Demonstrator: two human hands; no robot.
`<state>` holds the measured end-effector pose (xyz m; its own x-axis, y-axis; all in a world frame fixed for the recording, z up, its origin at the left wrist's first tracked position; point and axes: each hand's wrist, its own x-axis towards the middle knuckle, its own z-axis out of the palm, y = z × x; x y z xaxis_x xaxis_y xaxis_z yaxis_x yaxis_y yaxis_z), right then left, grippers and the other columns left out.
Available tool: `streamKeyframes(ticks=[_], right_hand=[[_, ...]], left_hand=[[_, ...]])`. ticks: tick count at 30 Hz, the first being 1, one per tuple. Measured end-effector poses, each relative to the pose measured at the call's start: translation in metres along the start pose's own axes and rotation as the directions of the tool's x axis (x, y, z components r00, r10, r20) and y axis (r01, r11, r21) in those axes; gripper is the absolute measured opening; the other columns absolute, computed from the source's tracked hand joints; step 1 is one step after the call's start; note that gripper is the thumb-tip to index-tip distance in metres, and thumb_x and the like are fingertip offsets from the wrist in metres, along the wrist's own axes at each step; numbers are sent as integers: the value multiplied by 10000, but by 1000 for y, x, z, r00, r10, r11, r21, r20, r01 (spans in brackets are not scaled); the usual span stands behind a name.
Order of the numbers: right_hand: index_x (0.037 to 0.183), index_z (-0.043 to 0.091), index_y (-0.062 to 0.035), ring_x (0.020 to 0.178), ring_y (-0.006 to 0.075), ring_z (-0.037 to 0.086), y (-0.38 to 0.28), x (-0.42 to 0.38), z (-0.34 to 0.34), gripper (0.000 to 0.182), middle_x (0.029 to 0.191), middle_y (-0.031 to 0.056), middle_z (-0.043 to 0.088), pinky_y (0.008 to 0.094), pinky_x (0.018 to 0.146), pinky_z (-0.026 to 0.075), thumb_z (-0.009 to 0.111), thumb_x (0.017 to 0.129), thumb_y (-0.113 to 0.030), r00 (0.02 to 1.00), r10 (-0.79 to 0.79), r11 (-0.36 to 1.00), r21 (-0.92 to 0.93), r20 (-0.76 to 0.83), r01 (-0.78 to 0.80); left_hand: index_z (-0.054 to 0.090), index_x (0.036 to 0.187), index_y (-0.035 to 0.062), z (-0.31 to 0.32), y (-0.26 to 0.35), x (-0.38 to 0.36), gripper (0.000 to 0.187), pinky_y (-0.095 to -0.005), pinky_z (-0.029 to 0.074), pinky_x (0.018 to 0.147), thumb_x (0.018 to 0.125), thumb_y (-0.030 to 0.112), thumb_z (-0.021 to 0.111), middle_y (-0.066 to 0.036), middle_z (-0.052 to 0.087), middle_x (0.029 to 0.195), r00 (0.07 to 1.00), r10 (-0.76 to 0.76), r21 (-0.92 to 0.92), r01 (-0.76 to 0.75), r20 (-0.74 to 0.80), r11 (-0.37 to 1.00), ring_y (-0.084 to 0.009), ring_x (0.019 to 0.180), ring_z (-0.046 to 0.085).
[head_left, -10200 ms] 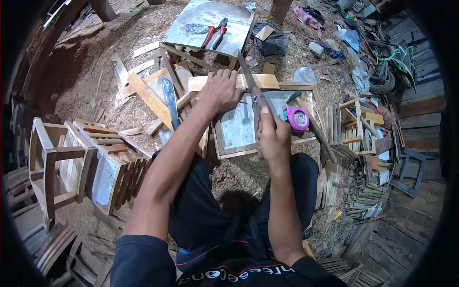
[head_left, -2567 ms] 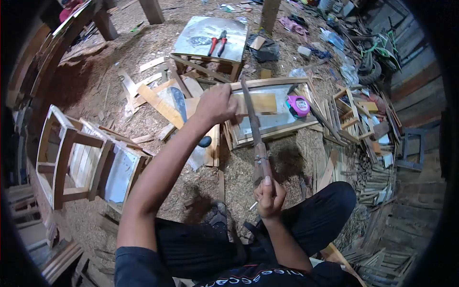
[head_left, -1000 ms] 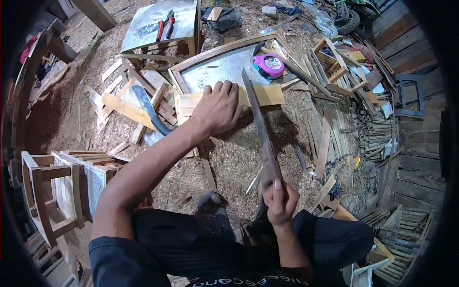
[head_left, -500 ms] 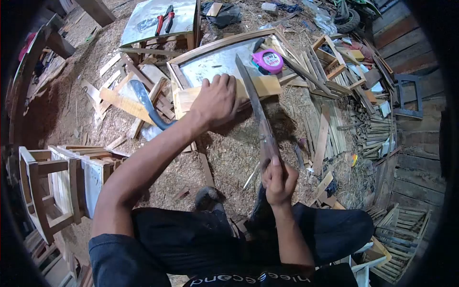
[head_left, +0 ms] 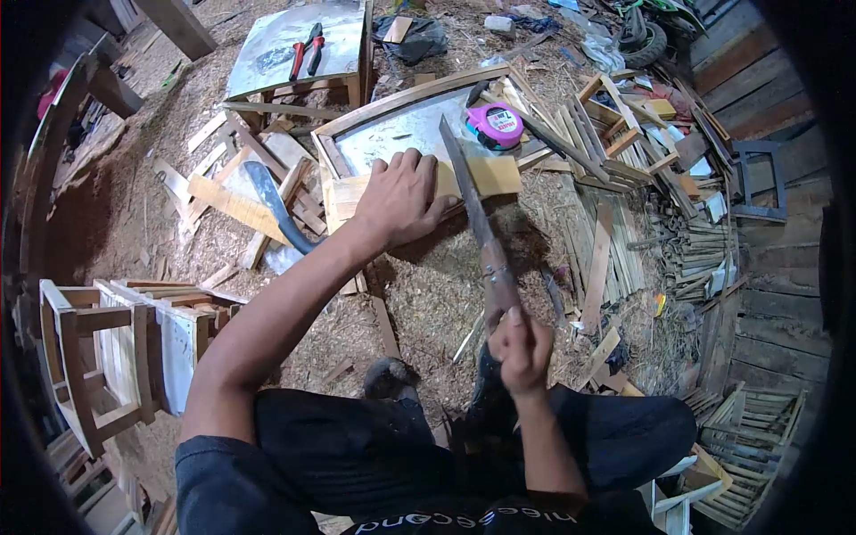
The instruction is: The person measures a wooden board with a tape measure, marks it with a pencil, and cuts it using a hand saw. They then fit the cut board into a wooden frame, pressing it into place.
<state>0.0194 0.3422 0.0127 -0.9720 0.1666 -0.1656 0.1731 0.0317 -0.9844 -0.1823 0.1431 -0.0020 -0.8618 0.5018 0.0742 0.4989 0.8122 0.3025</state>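
Observation:
A pale wooden board (head_left: 499, 176) lies across the near edge of a wood-framed work surface (head_left: 379, 143). My left hand (head_left: 403, 192) presses on top of the board, its fingers over the far edge. My right hand (head_left: 520, 350) is wrapped round the handle of a handsaw (head_left: 481, 223), whose blade crosses the board just right of my left hand and points away from me. Behind the board sits a pink tape measure (head_left: 496, 126), beside a dark-handled hammer (head_left: 557, 138).
Red-handled pliers (head_left: 308, 53) lie on a small table (head_left: 267, 62) at the back. A blue curved-handled saw (head_left: 272, 192) rests among scrap wood on the left. Wooden frames (head_left: 98, 352) stand at lower left. Slatted pieces (head_left: 753, 450) lie at lower right.
The view has shifted slightly. My right hand and the saw are a little nearer to me, with the blade still across the board. My left hand's thumb now shows spread toward the blade.

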Motion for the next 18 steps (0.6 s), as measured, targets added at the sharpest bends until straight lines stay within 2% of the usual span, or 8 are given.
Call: streamKeyframes(ticks=[3, 5, 6, 9, 12, 13, 15, 18], right_hand=[[725, 579, -32, 495, 105, 469, 18, -26, 3, 403, 563, 1, 510, 303, 478, 369, 522, 1004, -317, 999, -43, 998, -53, -29, 41], [618, 390, -61, 458, 106, 348, 14, -41, -3, 446, 533, 26, 403, 282, 468, 297, 439, 1039, -199, 963, -212, 968, 96, -164, 230], [628, 382, -55, 460, 104, 340, 11, -38, -16, 428, 535, 28, 390, 285, 472, 292, 428, 1034, -181, 924, -378, 919, 103, -49, 381], [641, 381, -52, 459, 102, 342, -7, -25, -11, 431, 546, 21, 384, 281, 464, 287, 437, 1039, -209, 933, -355, 921, 149, -67, 361], [638, 393, -57, 453, 97, 346, -9, -4, 15, 465, 544, 12, 370, 276, 442, 274, 469, 1043, -273, 978, -171, 976, 115, -118, 185], [641, 393, -58, 456, 95, 354, -8, 2, 23, 462, 547, 9, 373, 276, 440, 277, 471, 1043, -272, 970, -207, 973, 81, -130, 218], [647, 398, -71, 462, 88, 373, -6, 16, 39, 454, 549, -4, 381, 274, 439, 285, 480, 1042, -279, 955, -264, 964, -5, -132, 266], [682, 544, -31, 514, 113, 473, -28, 49, 55, 456, 569, 11, 515, 305, 505, 370, 536, 1007, -351, 985, -162, 986, 33, -51, 164]], left_hand=[[501, 1235, -23, 4, 0, -1, 605, -470, 387, 894, 945, 506, 546, -212, 527, 1076, 1000, 4, 15, -4, 29, 1000, -353, 1043, 532], [510, 1205, -13, 2, -2, 5, 578, -475, 393, 914, 955, 509, 529, -210, 537, 1082, 1000, -5, 38, 5, 6, 999, -353, 1059, 535], [510, 1205, -13, 1, -2, 5, 578, -475, 393, 914, 955, 509, 529, -210, 537, 1082, 1000, -6, 32, 6, 10, 999, -353, 1059, 535], [512, 1198, -4, -4, -4, 4, 544, -479, 395, 918, 945, 475, 558, -206, 540, 1083, 999, 41, 4, -41, 16, 999, -357, 1063, 532], [514, 1179, -6, -11, -14, 2, 519, -478, 396, 923, 931, 445, 575, -208, 544, 1091, 999, 38, 13, -37, -8, 999, -364, 1066, 530], [514, 1179, -6, -15, -21, 4, 519, -478, 396, 923, 931, 445, 575, -208, 544, 1091, 999, 36, 26, -35, -21, 999, -364, 1066, 530], [540, 1123, -28, -18, -39, 12, 575, -485, 428, 878, 905, 501, 599, -203, 564, 1045, 958, 96, 108, -69, -271, 992, -361, 1039, 555], [570, 1128, -22, -25, -74, 33, 605, -493, 435, 875, 897, 537, 594, -192, 577, 1102, 940, 49, 170, 10, -338, 985, -349, 1079, 556]])
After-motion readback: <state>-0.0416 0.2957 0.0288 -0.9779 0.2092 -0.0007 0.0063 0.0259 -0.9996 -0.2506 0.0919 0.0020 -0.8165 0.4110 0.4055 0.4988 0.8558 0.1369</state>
